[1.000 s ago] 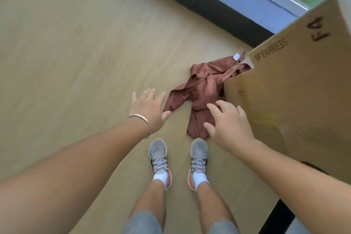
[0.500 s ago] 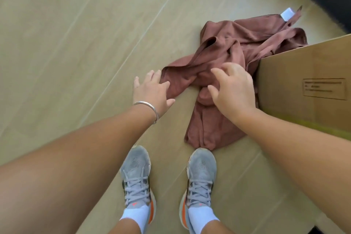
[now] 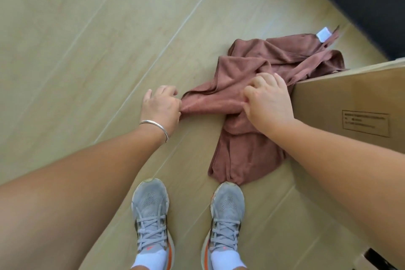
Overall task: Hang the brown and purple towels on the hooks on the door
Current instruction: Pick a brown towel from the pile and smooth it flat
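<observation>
Towel [image 3: 245, 103] on floor [image 3: 87, 39], ahead of 2 shoes [image 3: 151, 210], its right side against cardboard box [image 3: 350, 103]. Left hand [image 3: 161, 106] at towel's left corner, right hand [image 3: 268, 103] on its middle.

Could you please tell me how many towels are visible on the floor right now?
1: the brown towel lies crumpled on the floor beside the cardboard box, both hands on it. No purple towel shows; it may be out of view.

Cardboard box [image 3: 350, 103] cut off by the frame edge at 3 o'clock; its printed label [image 3: 365, 123] too small to read. Brown towel [image 3: 252, 76] partly hidden behind the box edge and under the right hand [image 3: 268, 103]. Dark area at 1 o'clock blurred.
</observation>
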Available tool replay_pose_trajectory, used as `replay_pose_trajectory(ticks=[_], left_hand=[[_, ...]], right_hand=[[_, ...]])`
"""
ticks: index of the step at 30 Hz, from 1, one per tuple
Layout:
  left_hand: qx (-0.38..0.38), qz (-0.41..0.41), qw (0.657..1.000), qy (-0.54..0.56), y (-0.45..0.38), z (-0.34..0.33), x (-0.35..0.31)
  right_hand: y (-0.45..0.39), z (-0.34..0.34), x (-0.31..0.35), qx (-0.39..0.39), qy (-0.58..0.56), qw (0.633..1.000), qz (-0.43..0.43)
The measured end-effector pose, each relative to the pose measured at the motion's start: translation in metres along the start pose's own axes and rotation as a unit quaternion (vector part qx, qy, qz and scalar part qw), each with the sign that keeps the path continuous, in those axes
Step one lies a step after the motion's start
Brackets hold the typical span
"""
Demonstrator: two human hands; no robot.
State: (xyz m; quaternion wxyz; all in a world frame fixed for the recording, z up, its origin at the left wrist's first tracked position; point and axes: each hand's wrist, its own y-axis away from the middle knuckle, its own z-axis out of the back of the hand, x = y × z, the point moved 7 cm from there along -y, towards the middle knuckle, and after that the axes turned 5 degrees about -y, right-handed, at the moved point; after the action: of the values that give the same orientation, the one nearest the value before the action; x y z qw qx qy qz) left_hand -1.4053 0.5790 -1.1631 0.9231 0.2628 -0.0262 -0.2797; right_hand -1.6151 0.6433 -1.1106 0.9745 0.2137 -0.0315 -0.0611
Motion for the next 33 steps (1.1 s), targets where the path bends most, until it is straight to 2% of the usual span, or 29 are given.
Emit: replay_pose_trajectory(ticks=[8,13,19,22,24,28,33], left_hand=[[-0.107,0.014,0.994,0.014,0.052,0.161,0.066],[-0.138,0.076,0.987,-0.004,0.094,0.261,0.134],[-0.189,0.162,0.969,-0.011,0.173,0.354,0.2],[-0.138,0.258,0.956,-0.026,0.224,0.365,0.243],[-0.123,0.288,0.949,-0.025,0.257,0.366,0.263],[-0.145,0.296,0.944,-0.006,0.302,0.367,0.286],[-0.132,0.275,0.952,0.013,0.329,0.346,0.304]], right_hand=[[0.023,0.112,0.047,-0.026,-0.025,0.999,0.002],[0.008,0.215,0.076,-0.094,-0.042,0.995,0.012],[0.013,0.299,0.135,-0.114,-0.031,0.991,0.068],[0.028,0.317,0.183,-0.097,-0.033,0.988,0.115],[0.039,0.321,0.213,-0.076,-0.025,0.986,0.143],[0.055,0.325,0.27,-0.063,-0.024,0.98,0.186],[0.067,0.321,0.339,-0.05,-0.034,0.973,0.221]])
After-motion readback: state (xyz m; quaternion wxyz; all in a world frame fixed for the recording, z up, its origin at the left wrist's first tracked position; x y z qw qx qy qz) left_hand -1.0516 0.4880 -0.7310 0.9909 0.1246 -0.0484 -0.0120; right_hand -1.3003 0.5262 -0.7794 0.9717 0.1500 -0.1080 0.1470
